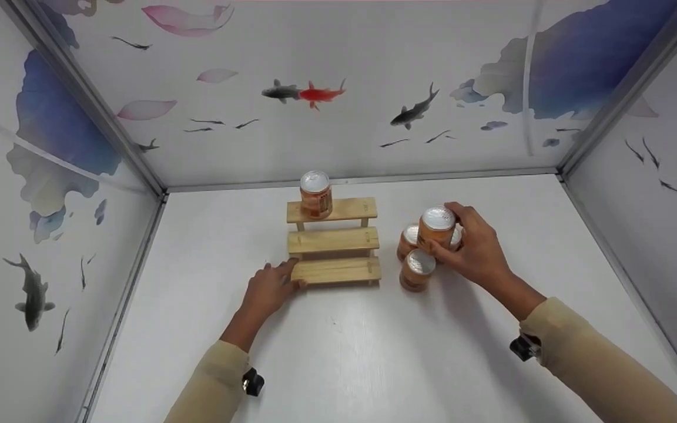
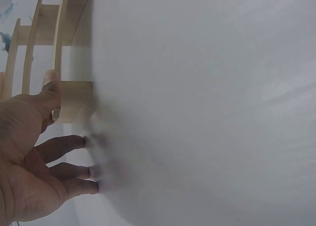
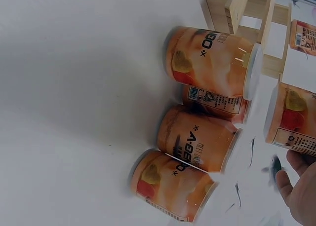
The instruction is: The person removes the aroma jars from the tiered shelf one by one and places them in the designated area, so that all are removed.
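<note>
A three-step wooden display stand [image 1: 335, 270] sits on the white table, and a can with an orange label and silver lid [image 1: 317, 200] stands on the left of its top step. My left hand [image 1: 269, 289] pinches the left end of the lowest step, thumb at the front edge in the left wrist view, other fingertips touching the table. My right hand [image 1: 472, 247] grips a similar can [image 3: 292, 118] between thumb and fingers, raised above a cluster of several more. The nearest of these, a front can [image 1: 416, 271], stands upright; the held can partly hides the others in the head view.
White panels printed with fish and petals enclose the table at the back [image 1: 338, 135], left [image 1: 50, 217] and right [image 1: 650, 194]. The can cluster, with another can [image 3: 173, 186] at its end, stands just right of the stand.
</note>
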Available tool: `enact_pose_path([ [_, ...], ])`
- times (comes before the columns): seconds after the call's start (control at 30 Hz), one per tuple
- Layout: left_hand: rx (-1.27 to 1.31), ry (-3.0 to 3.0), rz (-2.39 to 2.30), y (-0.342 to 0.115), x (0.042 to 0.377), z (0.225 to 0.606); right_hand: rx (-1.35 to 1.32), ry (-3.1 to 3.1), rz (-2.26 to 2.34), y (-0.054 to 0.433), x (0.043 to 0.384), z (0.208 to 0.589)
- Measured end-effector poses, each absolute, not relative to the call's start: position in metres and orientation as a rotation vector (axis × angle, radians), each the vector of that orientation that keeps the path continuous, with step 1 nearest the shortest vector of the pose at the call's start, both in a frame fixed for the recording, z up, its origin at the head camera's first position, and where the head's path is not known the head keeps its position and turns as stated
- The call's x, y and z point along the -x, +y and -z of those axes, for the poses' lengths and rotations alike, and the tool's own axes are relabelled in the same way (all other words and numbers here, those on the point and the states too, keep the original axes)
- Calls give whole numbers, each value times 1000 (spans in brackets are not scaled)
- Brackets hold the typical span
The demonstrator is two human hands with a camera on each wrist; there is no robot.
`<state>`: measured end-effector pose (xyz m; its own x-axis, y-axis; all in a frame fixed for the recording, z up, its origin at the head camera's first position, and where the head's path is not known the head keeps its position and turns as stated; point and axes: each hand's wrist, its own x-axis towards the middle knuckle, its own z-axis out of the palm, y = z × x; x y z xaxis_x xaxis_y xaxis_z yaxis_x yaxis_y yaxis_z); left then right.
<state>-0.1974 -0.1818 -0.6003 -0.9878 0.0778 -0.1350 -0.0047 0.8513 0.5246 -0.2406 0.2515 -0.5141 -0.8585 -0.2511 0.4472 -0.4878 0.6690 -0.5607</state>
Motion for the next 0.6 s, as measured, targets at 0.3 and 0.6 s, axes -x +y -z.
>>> enact_pose_path([
  [0.3, -46, 2887, -785, -181, 198, 601, -579, -2546, -944, 265, 231, 520],
  [0.6, -45, 2864, -824, -181, 196, 599, -556, -2549, -936, 274, 222, 526],
])
